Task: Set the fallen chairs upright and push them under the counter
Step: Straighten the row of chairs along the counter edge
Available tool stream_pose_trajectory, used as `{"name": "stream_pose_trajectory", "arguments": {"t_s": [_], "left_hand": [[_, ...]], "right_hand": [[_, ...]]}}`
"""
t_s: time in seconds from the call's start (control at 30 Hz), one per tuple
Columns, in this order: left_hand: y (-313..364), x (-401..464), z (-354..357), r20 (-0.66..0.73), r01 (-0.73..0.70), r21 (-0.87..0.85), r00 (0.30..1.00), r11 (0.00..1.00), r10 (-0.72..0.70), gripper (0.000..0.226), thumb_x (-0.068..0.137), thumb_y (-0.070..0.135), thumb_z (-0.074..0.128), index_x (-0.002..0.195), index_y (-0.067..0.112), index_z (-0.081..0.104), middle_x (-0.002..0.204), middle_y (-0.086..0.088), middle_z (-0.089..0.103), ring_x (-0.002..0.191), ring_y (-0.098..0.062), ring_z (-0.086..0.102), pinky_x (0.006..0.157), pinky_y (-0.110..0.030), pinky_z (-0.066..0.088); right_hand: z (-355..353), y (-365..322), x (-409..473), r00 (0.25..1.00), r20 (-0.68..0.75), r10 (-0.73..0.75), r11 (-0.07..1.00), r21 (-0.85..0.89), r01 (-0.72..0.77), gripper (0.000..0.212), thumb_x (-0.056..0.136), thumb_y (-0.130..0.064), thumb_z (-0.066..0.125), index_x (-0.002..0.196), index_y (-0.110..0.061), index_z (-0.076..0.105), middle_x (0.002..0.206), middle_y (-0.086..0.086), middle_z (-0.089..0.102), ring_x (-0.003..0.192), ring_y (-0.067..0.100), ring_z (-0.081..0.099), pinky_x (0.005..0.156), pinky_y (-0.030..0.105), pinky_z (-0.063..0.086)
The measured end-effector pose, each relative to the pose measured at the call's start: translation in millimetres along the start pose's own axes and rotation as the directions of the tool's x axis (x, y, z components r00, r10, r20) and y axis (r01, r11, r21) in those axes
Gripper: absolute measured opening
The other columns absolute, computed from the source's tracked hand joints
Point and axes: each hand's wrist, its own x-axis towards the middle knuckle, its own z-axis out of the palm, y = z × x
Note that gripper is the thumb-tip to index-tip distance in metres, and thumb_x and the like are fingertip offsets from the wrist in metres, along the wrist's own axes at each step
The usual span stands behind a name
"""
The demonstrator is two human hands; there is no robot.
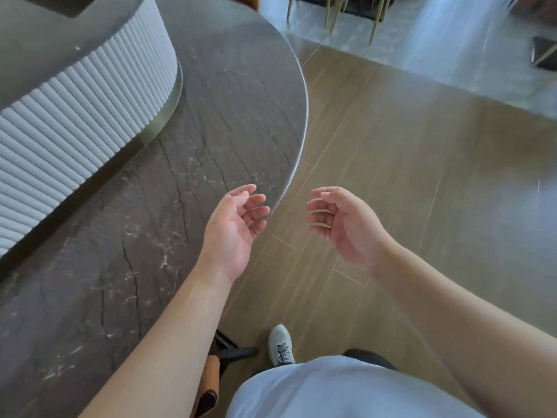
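A dark marble counter with a rounded edge fills the left of the head view. Part of a chair, orange with black legs, shows under the counter's edge at the bottom, just left of my foot; most of it is hidden by my left arm and the counter. My left hand hovers over the counter's edge, palm up, fingers loosely curled and holding nothing. Over the wooden floor my right hand is held the same way, empty, about a hand's width to the right.
A white ribbed curved wall rises from the counter at left. Wood-plank floor spreads to the right, meeting pale tiles at the top. Gold chair legs stand at the top edge. My grey shoe is at the bottom.
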Motion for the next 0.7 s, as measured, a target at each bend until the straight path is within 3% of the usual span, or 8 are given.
{"name": "stream_pose_trajectory", "arguments": {"t_s": [0.43, 0.7], "left_hand": [[-11.1, 125.6, 87.7, 0.085, 0.101, 0.071, 0.991, 0.992, -0.106, 0.022, 0.095, 0.021, 0.048, 0.108, 0.019, 0.066, 0.096, -0.001, 0.069, 0.083, -0.016, 0.065, 0.075, -0.031, 0.046], [-18.5, 213.2, 192.7, 0.039, 0.056, 0.103, 0.997, 0.993, -0.061, 0.025, 0.089, 0.025, 0.053, 0.109, 0.019, 0.065, 0.096, -0.001, 0.069, 0.085, -0.017, 0.065, 0.075, -0.031, 0.047]], "right_hand": [[-75.0, -63.0, 99.8, 0.993, -0.118, -0.02, 0.993, 0.116, 0.034, 0.028, 0.074, -0.023, 0.057, 0.099, -0.014, 0.065, 0.083, 0.003, 0.068, 0.071, 0.019, 0.063, 0.066, 0.032, 0.05], [-153.9, -140.1, 186.9, 0.999, -0.048, -0.01, 0.988, 0.151, 0.017, 0.025, 0.074, -0.024, 0.058, 0.097, -0.016, 0.066, 0.082, 0.002, 0.068, 0.071, 0.018, 0.064, 0.067, 0.031, 0.052]]}}
